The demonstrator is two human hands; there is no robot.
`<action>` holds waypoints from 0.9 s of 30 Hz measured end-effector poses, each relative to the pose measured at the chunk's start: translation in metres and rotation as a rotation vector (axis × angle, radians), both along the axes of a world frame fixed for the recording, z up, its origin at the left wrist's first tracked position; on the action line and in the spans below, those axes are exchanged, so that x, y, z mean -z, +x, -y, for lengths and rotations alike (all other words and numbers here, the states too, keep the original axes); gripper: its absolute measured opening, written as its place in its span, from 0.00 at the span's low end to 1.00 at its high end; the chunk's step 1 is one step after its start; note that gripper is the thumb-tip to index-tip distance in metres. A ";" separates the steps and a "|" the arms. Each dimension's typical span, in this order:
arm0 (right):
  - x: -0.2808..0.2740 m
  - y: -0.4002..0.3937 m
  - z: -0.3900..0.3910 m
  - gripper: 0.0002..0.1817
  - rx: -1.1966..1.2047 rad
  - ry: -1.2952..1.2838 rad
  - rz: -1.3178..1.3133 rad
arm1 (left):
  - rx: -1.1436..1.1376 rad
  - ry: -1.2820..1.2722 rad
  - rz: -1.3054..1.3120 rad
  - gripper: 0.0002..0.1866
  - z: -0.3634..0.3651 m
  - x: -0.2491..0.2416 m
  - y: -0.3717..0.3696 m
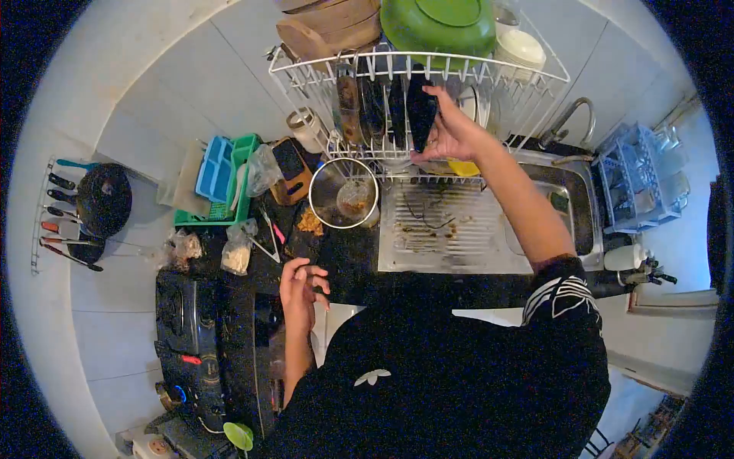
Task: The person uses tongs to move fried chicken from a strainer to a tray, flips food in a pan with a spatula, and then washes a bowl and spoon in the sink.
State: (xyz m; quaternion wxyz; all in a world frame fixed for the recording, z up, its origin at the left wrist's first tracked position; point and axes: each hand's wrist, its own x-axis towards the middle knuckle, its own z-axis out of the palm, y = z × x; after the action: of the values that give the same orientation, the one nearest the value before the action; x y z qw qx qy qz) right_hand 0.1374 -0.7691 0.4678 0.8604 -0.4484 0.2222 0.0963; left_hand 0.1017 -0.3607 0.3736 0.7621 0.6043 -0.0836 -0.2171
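Note:
My right hand (pixel 451 130) reaches into the white wire dish rack (pixel 497 67). Its fingers and thumb are closed around the edge of a black flat dish (pixel 420 115) standing upright among other dark pieces. What kind of dish it is, I cannot make out. Over the front edge of the dark counter hovers my left hand (pixel 303 284), empty, with its fingers loosely bent and apart. A steel pot (pixel 315 195) with a strainer (pixel 353 197) in it sits on the counter between the two hands, touched by neither.
A steel sink with a ribbed drainboard (pixel 413 249) lies under the rack. A green basin (pixel 440 30) rests on top. To the left are tongs (pixel 267 239), a green basket (pixel 200 219), plastic bags (pixel 235 258) and a black stove (pixel 187 317). A blue crate (pixel 634 180) with glasses hangs right.

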 end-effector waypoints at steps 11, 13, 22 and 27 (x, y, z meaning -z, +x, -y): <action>0.061 0.069 0.038 0.47 -0.049 -0.515 -0.192 | -0.017 -0.018 0.016 0.14 0.000 -0.004 0.005; 0.058 0.067 0.029 0.44 -0.057 -0.546 -0.185 | -0.014 -0.016 0.026 0.14 0.002 -0.005 0.005; 0.047 0.037 0.008 0.47 -0.038 -0.662 0.236 | 0.001 0.009 0.042 0.13 0.006 -0.004 0.007; 0.046 -0.001 -0.036 0.24 0.754 -1.495 0.485 | -0.023 0.002 0.036 0.13 0.006 -0.002 0.012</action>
State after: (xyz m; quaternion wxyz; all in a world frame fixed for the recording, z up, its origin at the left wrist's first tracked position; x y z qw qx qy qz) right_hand 0.1361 -0.7333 0.4221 0.3387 -0.8003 0.1712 -0.4641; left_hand 0.1133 -0.3664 0.3753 0.7622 0.6099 -0.0902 -0.1973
